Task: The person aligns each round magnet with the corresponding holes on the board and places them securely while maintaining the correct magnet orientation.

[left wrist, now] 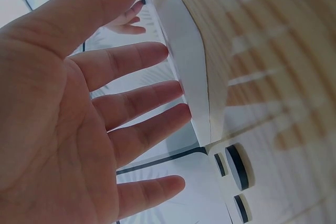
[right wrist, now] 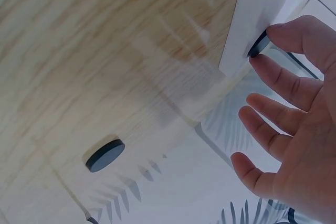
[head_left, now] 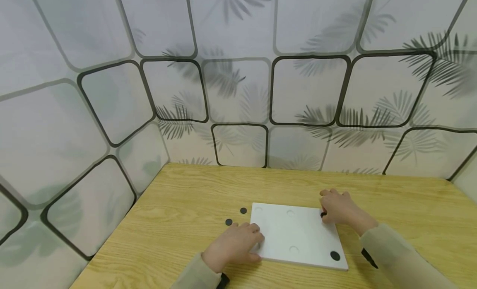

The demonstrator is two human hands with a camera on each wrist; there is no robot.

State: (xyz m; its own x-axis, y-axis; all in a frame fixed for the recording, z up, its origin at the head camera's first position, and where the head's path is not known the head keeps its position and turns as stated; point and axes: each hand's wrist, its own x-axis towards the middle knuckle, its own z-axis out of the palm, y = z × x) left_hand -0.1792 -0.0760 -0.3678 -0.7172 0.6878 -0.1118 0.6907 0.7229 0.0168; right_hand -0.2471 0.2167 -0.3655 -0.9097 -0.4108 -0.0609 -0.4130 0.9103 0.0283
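A white board (head_left: 298, 233) with shallow round recesses lies flat on the wooden table. My right hand (head_left: 340, 208) is over its far right corner, pinching a black disc (right wrist: 258, 44) between thumb and index finger against the board. At the near right corner another black disc (head_left: 335, 255) sits on the board. Loosely spread, the fingers of my left hand (head_left: 234, 245) rest at the board's left edge and hold nothing. Its palm and fingertips show in the left wrist view, beside the board's side. The left hand covers part of the board's left side in the head view.
Left of the board, black discs (head_left: 243, 210) (left wrist: 236, 166) lie on the table (head_left: 186, 198). One more loose disc (right wrist: 105, 156) appears on the table in the right wrist view. Patterned cloth walls (head_left: 238, 94) stand behind and left of the table.
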